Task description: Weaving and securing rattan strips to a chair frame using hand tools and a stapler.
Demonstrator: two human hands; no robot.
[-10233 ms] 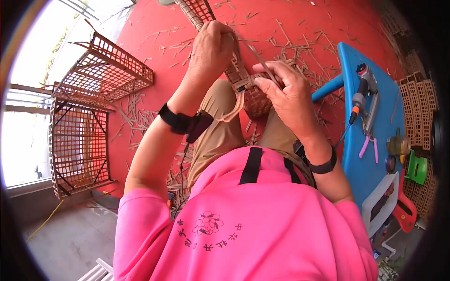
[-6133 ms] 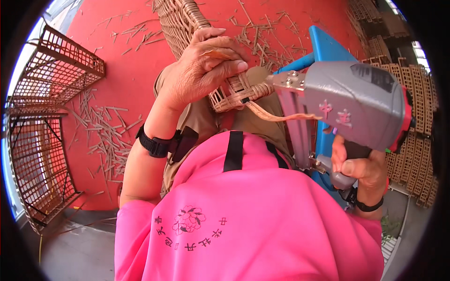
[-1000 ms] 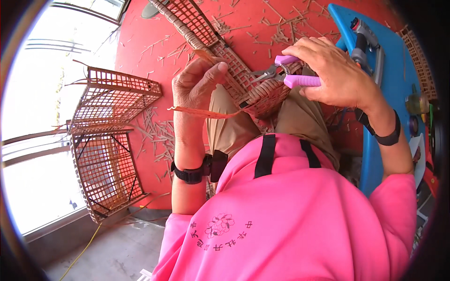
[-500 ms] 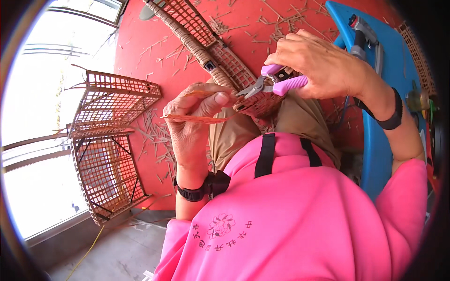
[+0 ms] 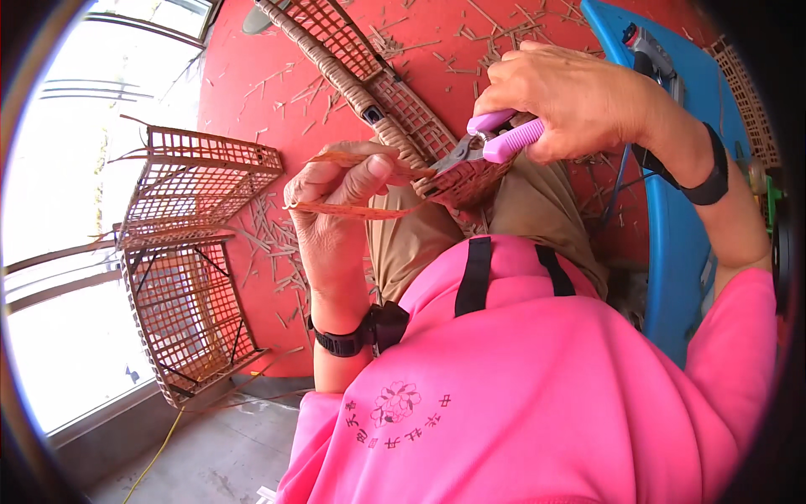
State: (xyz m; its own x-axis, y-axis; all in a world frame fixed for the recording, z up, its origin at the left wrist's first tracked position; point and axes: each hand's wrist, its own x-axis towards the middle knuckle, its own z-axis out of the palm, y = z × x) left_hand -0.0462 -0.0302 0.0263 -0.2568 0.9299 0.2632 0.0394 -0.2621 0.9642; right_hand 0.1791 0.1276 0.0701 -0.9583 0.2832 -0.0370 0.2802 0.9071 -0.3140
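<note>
My left hand [image 5: 336, 189] pinches a flat brown cane strip [image 5: 361, 212] that is folded into a loop, its lower part running across the palm side. With my right hand [image 5: 575, 101] I grip the purple handles of a pair of pruning shears [image 5: 514, 141]. The handles are squeezed fairly close, and the blades point left, meeting the strip's end just beyond my left fingertips. Whether the strip is cut through I cannot tell. Below the blades, a woven cane frame [image 5: 411, 109] with a wrapped edge stands between my knees and reaches up and away.
Woven cane racks [image 5: 189, 294] stand at the left by the bright window. A blue table [image 5: 672, 269] curves along my right, with a grey and black tool [image 5: 653, 55] on it. Cane offcuts [image 5: 281, 239] litter the red floor. Another woven piece [image 5: 743, 101] is at far right.
The shears' handles have come closer together and the open blades have narrowed at the strip's end. My right hand has risen slightly; my left hand has shifted slightly left.
</note>
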